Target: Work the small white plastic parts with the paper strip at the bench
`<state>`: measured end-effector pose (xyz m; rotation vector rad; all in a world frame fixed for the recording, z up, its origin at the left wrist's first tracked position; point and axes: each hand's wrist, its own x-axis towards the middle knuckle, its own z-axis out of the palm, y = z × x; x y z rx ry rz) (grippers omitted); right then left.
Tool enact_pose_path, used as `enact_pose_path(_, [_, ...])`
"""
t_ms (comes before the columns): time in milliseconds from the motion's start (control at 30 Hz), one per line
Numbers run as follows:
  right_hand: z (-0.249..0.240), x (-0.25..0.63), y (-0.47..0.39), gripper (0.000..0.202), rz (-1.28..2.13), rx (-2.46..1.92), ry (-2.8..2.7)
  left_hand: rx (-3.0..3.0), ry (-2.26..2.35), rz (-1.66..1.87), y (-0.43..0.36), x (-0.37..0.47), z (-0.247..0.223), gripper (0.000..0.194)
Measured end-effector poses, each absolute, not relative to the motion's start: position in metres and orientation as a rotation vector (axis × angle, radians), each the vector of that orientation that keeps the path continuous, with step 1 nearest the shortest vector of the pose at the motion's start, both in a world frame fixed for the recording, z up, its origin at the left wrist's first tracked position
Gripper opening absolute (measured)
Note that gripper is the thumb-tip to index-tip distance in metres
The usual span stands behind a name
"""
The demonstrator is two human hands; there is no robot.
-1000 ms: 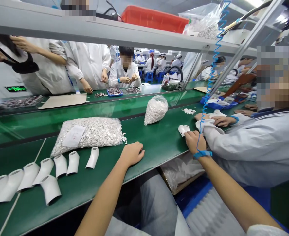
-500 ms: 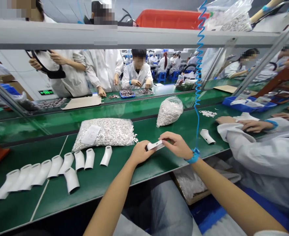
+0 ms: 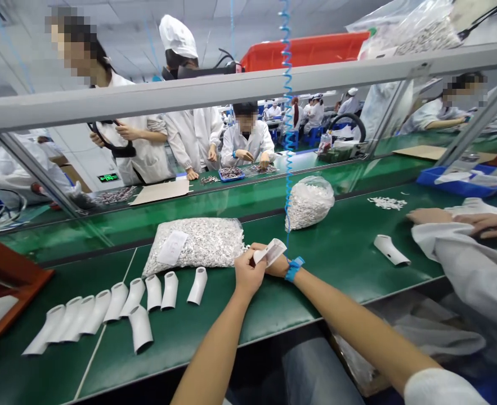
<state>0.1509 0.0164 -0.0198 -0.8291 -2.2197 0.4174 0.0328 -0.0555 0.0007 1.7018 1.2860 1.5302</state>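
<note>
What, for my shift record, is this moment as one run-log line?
left hand: holds white part; right hand: partly hidden behind part, near bag; other parts: on green table

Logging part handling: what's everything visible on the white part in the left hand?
The white part is a short curved shell, seemingly smooth plastic, its hollow inner side partly facing the camera. It slants up to the right above the green work surface, its near end gripped by the left hand. The right hand is behind; contact is unclear.

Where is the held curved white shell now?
In the head view, the curved white shell is near the centre, in the left hand, right of the labelled plastic bag.
</note>
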Motion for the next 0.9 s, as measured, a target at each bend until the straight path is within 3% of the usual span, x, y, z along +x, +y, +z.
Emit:
enact_pose_path(300, [-0.029, 0.159, 0.024, 0.012, 0.481, -0.799, -2.181, 1.68, 1.283, 1.561, -0.055, 0.031, 0.004, 0.031])
enact_pose_path(500, [-0.034, 0.162, 0.028, 0.024, 0.686, -0.88, -1.838, 1.67, 1.3, 1.569, -0.059, 0.029, 0.001, 0.036])
enact_pose_path(900, [-0.043, 0.172, 0.041, 0.026, 0.837, -0.932, -1.694, 1.604, 1.307, 1.55, -0.055, 0.026, -0.009, 0.035])
